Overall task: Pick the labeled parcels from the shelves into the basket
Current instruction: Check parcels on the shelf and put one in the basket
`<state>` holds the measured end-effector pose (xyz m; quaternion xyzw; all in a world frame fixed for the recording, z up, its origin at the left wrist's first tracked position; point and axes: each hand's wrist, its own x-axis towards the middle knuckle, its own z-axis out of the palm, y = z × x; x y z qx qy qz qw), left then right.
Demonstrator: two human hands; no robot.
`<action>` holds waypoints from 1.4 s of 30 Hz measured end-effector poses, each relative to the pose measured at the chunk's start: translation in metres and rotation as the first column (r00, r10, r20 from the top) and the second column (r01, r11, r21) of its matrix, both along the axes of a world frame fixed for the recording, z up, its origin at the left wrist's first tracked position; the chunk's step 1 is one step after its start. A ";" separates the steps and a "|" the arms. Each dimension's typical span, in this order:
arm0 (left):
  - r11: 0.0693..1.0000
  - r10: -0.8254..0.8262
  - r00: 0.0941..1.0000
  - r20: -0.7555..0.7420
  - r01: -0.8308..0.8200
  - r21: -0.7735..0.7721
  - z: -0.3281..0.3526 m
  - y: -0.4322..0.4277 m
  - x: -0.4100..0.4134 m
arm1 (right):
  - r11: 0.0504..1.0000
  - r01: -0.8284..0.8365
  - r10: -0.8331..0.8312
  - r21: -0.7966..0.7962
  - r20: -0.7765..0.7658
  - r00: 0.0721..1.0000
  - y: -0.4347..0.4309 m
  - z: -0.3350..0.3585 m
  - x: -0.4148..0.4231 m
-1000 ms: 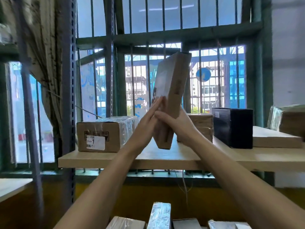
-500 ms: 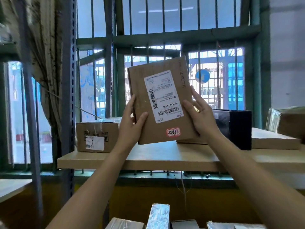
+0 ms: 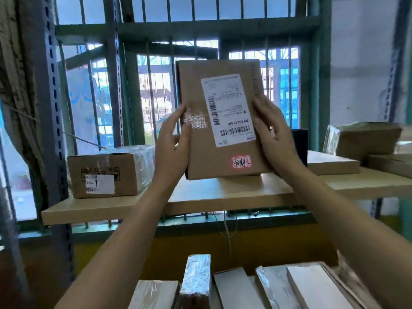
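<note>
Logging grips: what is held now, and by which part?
The left hand and right hand grip the labeled parcel by its two side edges.

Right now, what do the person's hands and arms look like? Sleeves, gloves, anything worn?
No gloves on the left hand or the right hand. Left forearm and right forearm uncovered to the frame edge, no sleeve in view. No watch or band at either wrist. Rings: too blurred to tell.

Flat brown cardboard parcel [image 3: 196, 92]: plain tan, faint grey print along right edge. White rectangular paper label [image 3: 227, 103] on it: black barcodes, black text. Small rounded sticker [image 3: 241, 162]: red border, white centre, black marks. Film-wrapped brown cardboard box [image 3: 124, 168]: black symbols, white tag. Pale beige wooden shelf board [image 3: 223, 195]. Dull green metal window bars [image 3: 200, 25]. Silver foil-wrapped parcel [image 3: 196, 275]: crinkled sheen.
</note>
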<state>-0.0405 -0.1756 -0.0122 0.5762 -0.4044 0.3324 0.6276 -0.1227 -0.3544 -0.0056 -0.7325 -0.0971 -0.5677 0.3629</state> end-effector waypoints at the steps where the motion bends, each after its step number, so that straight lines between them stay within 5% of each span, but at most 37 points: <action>1: 0.999 -0.048 0.999 0.017 0.048 0.000 -0.001 -0.011 -0.005 | 0.999 0.050 -0.050 -0.009 0.002 0.999 -0.008 -0.004 -0.012; 9: 0.887 -0.406 0.911 0.063 0.377 0.265 -0.061 -0.147 -0.110 | 0.891 0.413 -0.423 0.185 0.013 0.906 -0.107 -0.103 -0.171; 13: 0.789 -0.458 0.886 -0.070 0.442 0.426 -0.129 -0.232 -0.181 | 0.762 0.626 -0.606 0.169 -0.158 0.780 -0.160 -0.173 -0.261; 18: 0.667 -0.449 0.835 -0.318 0.550 0.503 -0.242 -0.331 -0.275 | 0.684 0.717 -0.640 0.136 -0.361 0.679 -0.216 -0.274 -0.363; 22: 0.516 -0.364 0.778 -0.512 0.626 0.585 -0.339 -0.391 -0.331 | 0.602 0.777 -0.537 0.181 -0.628 0.563 -0.247 -0.373 -0.431; 26: 0.257 -0.231 0.703 -0.672 0.711 0.655 -0.432 -0.424 -0.369 | 0.493 0.815 -0.286 0.303 -0.828 0.481 -0.257 -0.469 -0.476; 32: -0.017 -0.082 0.665 -0.742 0.743 0.669 -0.532 -0.473 -0.386 | 0.259 0.883 -0.113 0.391 -0.896 0.429 -0.276 -0.557 -0.492; 38: -0.252 0.017 0.603 -0.797 0.774 0.581 -0.650 -0.551 -0.368 | 0.005 0.859 0.107 0.513 -0.854 0.509 -0.325 -0.663 -0.470; 42: -0.474 0.114 0.648 -0.753 0.701 0.532 -0.757 -0.580 -0.355 | -0.185 0.817 0.229 0.547 -0.784 0.577 -0.350 -0.767 -0.459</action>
